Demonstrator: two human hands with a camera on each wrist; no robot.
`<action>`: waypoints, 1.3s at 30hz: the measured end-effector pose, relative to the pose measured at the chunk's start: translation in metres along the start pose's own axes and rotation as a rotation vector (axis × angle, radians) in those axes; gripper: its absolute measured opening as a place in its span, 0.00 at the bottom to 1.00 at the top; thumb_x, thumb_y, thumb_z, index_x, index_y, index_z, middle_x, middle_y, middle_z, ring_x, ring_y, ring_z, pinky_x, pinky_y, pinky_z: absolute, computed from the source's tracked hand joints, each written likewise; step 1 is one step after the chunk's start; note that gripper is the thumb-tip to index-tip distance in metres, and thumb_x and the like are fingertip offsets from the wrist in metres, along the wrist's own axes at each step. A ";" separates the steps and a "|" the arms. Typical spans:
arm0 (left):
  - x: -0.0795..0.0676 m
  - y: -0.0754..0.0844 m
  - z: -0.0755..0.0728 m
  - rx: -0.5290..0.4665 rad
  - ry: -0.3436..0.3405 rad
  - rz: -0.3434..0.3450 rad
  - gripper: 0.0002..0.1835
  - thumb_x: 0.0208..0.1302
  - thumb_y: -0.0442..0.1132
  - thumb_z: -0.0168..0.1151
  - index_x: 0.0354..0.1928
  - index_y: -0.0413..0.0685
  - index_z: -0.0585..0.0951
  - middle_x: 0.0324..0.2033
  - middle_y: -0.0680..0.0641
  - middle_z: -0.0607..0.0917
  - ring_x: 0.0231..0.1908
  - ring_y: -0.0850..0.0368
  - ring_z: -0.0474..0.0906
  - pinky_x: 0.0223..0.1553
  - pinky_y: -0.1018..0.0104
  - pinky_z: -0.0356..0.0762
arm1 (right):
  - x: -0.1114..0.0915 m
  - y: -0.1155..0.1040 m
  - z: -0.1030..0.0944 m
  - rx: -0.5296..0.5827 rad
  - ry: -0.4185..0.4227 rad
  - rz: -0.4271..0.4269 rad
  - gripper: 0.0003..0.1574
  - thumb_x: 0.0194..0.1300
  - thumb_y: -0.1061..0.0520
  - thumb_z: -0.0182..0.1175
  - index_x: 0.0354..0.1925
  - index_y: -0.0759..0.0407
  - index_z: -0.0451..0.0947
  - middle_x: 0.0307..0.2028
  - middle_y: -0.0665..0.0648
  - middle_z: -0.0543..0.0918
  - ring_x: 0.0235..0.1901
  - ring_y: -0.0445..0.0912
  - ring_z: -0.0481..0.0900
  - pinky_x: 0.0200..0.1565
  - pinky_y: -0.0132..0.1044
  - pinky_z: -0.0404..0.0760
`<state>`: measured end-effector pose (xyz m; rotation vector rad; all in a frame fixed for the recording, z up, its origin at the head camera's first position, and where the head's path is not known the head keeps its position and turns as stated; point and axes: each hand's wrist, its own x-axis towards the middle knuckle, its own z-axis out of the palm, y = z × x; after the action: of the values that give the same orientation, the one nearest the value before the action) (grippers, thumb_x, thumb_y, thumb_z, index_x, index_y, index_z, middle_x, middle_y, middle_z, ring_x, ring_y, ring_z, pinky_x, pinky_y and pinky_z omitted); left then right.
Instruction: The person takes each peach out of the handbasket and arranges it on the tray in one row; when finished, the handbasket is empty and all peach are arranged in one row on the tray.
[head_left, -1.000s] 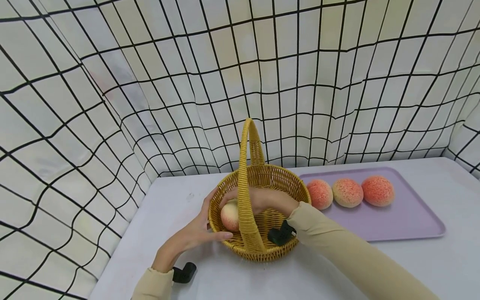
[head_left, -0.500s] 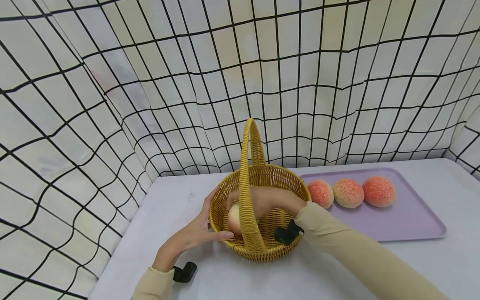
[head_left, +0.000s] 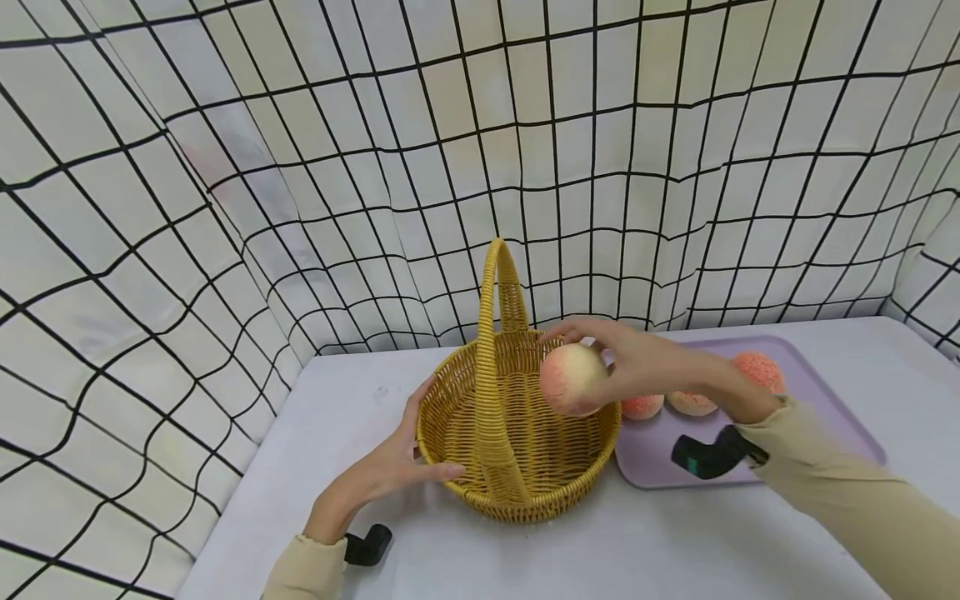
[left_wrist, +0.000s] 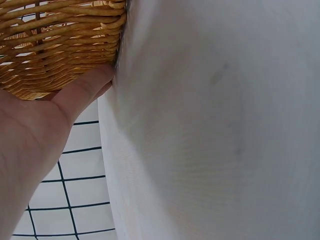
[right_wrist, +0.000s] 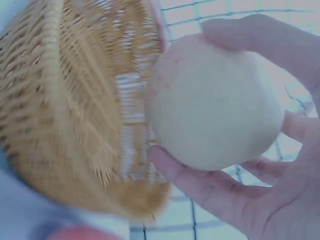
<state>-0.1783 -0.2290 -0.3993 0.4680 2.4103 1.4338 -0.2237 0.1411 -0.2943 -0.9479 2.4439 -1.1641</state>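
Note:
My right hand (head_left: pixel 637 362) holds a pale, pink-tinged peach (head_left: pixel 573 379) between thumb and fingers, over the right rim of a yellow wicker basket (head_left: pixel 555 479). In the right wrist view the fingers curl round the peach (right_wrist: pixel 215 105), with the basket (right_wrist: pixel 80 125) beside it. The basket's interior shows bare weave, and its tall handle (head_left: pixel 491 400) stands upright. At the basket's left side, my left hand (head_left: pixel 393 462) grips the wall, thumb over the rim and fingers outside. The left wrist view shows fingers of the left hand (left_wrist: pixel 65 105) against the lower weave.
A lilac tray (head_left: pixel 648 471) lies right of the basket on the white table (head_left: pixel 315 433). Three redder peaches (head_left: pixel 759 371) sit on it, partly hidden by the right hand and forearm. Black-lined white netting (head_left: pixel 600 192) rises behind and to the left.
My right hand has lifted the peach out of the basket's left part and carried it rightward to the right rim. The left hand and the basket have stayed in place.

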 end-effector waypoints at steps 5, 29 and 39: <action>0.001 0.000 0.001 0.014 0.000 0.002 0.72 0.56 0.52 0.80 0.84 0.60 0.31 0.82 0.34 0.39 0.80 0.31 0.43 0.75 0.30 0.45 | -0.050 0.013 -0.034 0.048 0.133 0.056 0.41 0.58 0.49 0.80 0.66 0.40 0.74 0.63 0.51 0.78 0.57 0.54 0.78 0.49 0.49 0.84; -0.003 -0.001 0.000 0.027 -0.002 -0.009 0.70 0.58 0.54 0.78 0.84 0.63 0.30 0.82 0.35 0.38 0.79 0.31 0.45 0.75 0.30 0.47 | -0.171 0.155 -0.099 0.045 0.477 0.422 0.35 0.68 0.58 0.72 0.57 0.29 0.63 0.45 0.26 0.73 0.41 0.28 0.75 0.39 0.27 0.77; -0.002 0.000 -0.001 0.012 -0.006 -0.012 0.70 0.58 0.54 0.78 0.84 0.63 0.30 0.82 0.35 0.39 0.80 0.32 0.45 0.75 0.31 0.48 | -0.180 0.179 -0.094 0.043 0.645 0.443 0.42 0.63 0.57 0.76 0.53 0.22 0.58 0.48 0.38 0.70 0.38 0.23 0.71 0.37 0.20 0.73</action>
<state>-0.1765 -0.2304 -0.3984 0.4595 2.4149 1.4118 -0.2144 0.3983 -0.3774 0.0280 2.8646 -1.4979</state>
